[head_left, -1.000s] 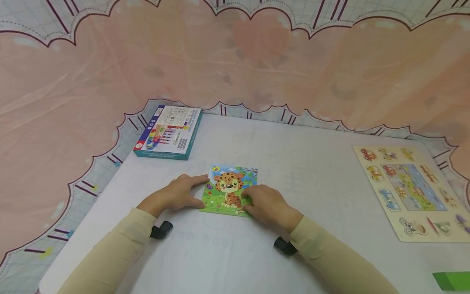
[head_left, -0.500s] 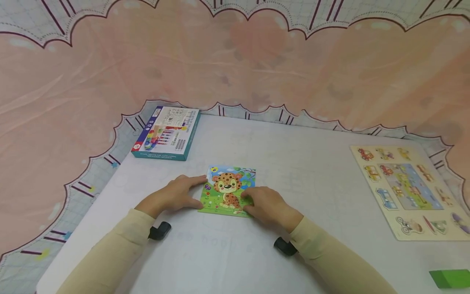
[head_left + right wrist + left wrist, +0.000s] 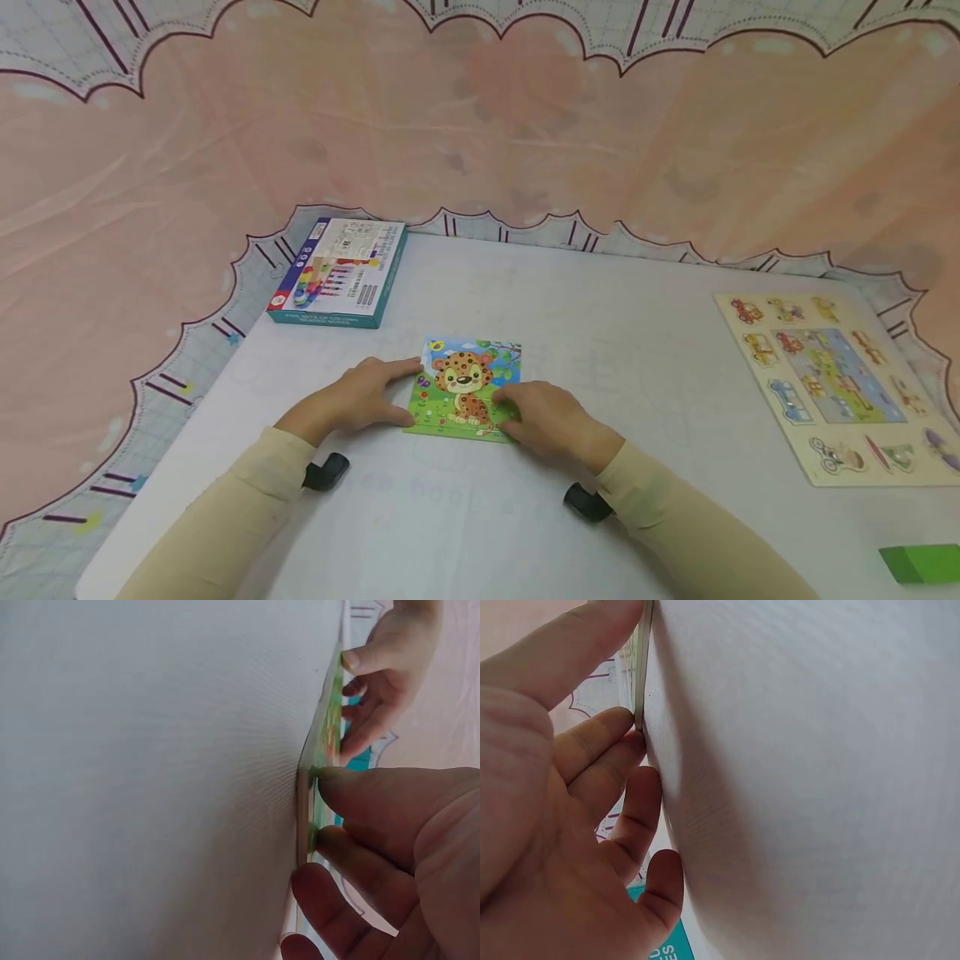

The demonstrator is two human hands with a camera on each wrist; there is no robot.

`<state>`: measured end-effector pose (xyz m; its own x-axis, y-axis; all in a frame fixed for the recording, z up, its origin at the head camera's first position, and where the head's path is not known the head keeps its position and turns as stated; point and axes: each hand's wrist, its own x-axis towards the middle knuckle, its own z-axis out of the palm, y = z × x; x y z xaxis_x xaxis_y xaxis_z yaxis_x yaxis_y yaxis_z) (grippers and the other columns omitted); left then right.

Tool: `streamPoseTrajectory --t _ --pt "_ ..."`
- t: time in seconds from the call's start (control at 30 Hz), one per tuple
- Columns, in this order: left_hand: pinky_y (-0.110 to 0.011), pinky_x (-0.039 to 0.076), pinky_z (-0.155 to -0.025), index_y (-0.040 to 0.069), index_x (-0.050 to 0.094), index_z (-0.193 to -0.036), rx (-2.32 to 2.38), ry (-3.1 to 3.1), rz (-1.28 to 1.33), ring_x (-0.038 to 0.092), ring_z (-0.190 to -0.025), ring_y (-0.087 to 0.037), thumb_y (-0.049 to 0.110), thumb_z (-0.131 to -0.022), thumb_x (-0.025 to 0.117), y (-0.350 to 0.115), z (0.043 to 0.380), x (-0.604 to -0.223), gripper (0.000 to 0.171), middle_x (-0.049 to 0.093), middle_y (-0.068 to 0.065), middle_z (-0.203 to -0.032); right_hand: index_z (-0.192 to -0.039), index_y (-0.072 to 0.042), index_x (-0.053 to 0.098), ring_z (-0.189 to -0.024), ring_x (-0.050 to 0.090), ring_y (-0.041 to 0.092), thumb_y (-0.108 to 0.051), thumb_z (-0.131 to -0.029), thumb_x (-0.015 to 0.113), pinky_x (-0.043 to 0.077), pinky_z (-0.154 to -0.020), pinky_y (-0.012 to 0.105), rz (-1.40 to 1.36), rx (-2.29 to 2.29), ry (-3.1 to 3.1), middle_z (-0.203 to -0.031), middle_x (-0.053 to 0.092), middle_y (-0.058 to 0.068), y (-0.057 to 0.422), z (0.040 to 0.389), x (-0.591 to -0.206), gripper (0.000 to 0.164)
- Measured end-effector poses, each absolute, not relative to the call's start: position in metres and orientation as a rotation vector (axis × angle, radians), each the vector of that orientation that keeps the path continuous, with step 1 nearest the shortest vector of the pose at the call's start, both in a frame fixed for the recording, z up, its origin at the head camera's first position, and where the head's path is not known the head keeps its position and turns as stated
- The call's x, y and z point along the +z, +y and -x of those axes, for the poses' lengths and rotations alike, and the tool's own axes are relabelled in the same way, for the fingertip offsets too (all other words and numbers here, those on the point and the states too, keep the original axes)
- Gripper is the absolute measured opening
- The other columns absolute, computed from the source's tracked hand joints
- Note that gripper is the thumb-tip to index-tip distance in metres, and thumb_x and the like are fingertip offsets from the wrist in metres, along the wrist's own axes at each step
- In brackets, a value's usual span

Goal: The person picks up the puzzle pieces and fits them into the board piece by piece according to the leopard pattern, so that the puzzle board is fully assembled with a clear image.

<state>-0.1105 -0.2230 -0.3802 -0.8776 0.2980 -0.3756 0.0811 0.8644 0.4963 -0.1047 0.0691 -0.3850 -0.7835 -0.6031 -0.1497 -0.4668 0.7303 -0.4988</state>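
A small square leopard jigsaw puzzle (image 3: 465, 379) lies flat on the white table. My left hand (image 3: 352, 398) spans its left edge, with thumb and index finger spread apart and touching its corners. In the left wrist view, the left hand's other fingers (image 3: 641, 810) are loosely bent beside the board's thin edge. My right hand (image 3: 551, 421) is at the puzzle's lower right, with curled thumb and index fingertips on a green puzzle piece (image 3: 313, 802). The right fingers hide most of that piece, and its outline is hard to make out.
A paint-set box (image 3: 337, 271) lies at the back left. To the right is a cream peg-puzzle board (image 3: 825, 462) with vehicle and toy pictures. A green block (image 3: 922, 564) sits at the lower right. A patterned curtain (image 3: 480, 142) borders the table (image 3: 600, 308).
The view shifts slightly, so the box and boards appear a little further left. Both hands keep nearly the same place on the puzzle.
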Motion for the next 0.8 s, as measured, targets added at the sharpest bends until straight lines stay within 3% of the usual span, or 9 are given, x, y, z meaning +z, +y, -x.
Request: streamPoseTrajectory --t 0.6,0.8 --pt "-0.061 0.037 -0.105 0.022 0.043 -0.154 0.648 2.587 -0.286 0.042 -0.129 -0.036 0.037 -0.081 0.083 -0.223 0.111 -0.378 0.085 0.045 -0.017 -0.149 -0.117 -0.006 0.07 -0.113 0.062 0.029 -0.014 -0.088 0.072 0.048 -0.097 0.045 0.822 -0.64 2.678 -0.117 0.07 0.007 0.102 0.101 -0.382 0.03" --pt "-0.06 0.036 -0.106 0.02 0.043 -0.154 0.63 2.585 -0.277 0.042 -0.13 -0.037 0.036 -0.082 0.083 -0.222 0.112 -0.376 0.084 0.044 -0.017 -0.15 -0.122 -0.006 0.067 -0.103 0.065 0.024 -0.019 -0.09 0.072 0.051 -0.091 0.044 0.759 -0.641 2.693 -0.117 0.069 0.004 0.114 0.098 -0.372 0.035"
